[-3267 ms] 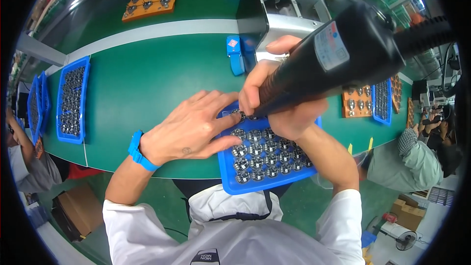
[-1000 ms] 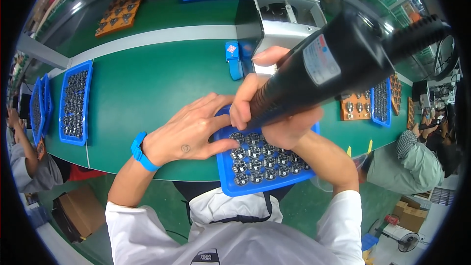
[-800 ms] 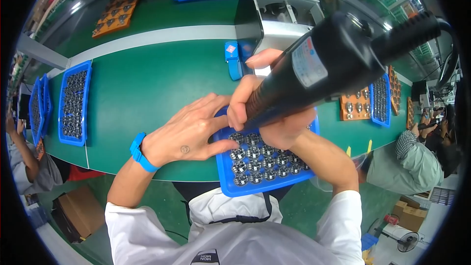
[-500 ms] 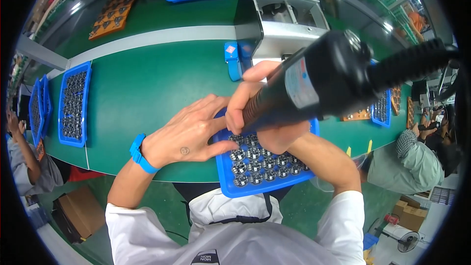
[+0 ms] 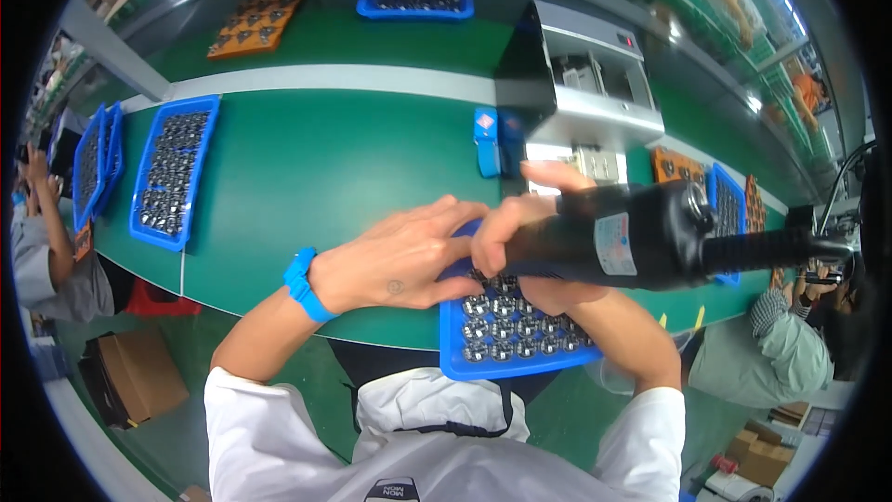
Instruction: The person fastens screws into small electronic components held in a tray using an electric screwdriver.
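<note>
A black electric screwdriver (image 5: 604,232), tilted with its thick cord leading off to the right, is gripped in my right hand (image 5: 506,231). Under it lies a blue tray (image 5: 452,349) at the bench's front edge, filled with rows of small round metal-and-black parts (image 5: 502,327). My left hand (image 5: 400,256), with a blue wrist strap (image 5: 305,286), rests at the tray's left side. Its thumb and forefinger are apart over the parts beside the screwdriver's lower end. The tool's tip and some left fingertips are hidden by my right hand.
A silver-and-black machine (image 5: 604,98) stands beyond the tray, with a blue strap (image 5: 487,144) beside it. Another filled blue tray (image 5: 139,228) lies left, one more (image 5: 367,7) at the back. An orange plate (image 5: 260,23) holds parts. Other people sit at both sides.
The view has shifted, so the bench items appear farther right and the tray slightly lower. The screwdriver now leans more level, its cord end lower. Both hands stay at the tray.
</note>
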{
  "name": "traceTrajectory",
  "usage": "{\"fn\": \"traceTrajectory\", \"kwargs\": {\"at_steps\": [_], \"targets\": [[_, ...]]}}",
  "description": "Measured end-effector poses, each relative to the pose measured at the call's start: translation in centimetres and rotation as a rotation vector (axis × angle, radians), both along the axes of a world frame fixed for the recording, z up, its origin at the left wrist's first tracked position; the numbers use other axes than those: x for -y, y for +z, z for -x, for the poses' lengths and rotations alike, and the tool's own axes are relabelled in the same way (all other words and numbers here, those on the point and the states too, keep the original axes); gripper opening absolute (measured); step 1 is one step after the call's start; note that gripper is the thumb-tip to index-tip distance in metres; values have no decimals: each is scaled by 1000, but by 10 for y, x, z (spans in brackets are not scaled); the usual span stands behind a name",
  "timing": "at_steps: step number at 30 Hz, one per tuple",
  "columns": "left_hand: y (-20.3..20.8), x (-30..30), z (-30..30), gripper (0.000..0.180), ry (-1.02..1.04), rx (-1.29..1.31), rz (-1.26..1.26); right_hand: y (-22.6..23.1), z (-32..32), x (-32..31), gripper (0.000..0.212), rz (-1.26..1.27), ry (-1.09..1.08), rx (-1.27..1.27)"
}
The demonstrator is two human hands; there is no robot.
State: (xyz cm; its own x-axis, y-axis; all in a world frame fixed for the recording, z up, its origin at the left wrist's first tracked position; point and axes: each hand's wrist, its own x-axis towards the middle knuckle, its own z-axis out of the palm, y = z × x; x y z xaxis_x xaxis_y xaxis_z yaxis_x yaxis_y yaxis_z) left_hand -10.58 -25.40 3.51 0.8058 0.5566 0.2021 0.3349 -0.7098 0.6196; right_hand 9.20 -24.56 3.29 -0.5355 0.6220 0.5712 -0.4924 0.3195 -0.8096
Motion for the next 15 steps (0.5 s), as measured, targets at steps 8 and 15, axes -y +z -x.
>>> {"fn": "traceTrajectory", "kwargs": {"at_steps": [8,15], "targets": [[-11,5,7,41,-6,55,-113,14,2,12,95,130,-148,-155],[-6,4,2,40,-48,14,-102,45,-20,8,93,31,-369,-341]]}}
